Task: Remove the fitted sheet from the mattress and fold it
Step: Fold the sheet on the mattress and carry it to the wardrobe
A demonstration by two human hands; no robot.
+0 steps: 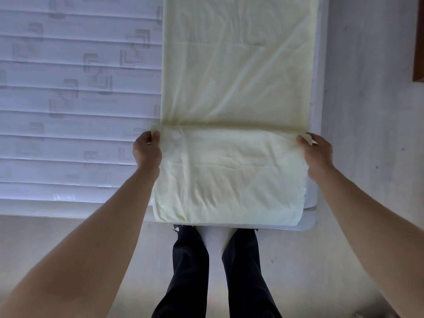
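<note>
The pale yellow fitted sheet (pixel 236 72) lies as a long narrow strip along the right side of the bare white quilted mattress (pixel 68 111). Its near end is folded over into a doubled flap (pixel 227 175) that reaches the mattress's front edge. My left hand (pixel 146 150) pinches the flap's far left corner. My right hand (pixel 317 152) pinches the far right corner, at the mattress's right edge. Both hands hold the fabric low, against the strip beneath.
The mattress's front edge (pixel 68 214) runs across the view, with light floor (pixel 57 249) in front. My legs in dark trousers (pixel 190 271) stand at that edge. Pale floor (pixel 367 88) lies to the right, and a brown furniture corner (pixel 419 42) shows at the far right.
</note>
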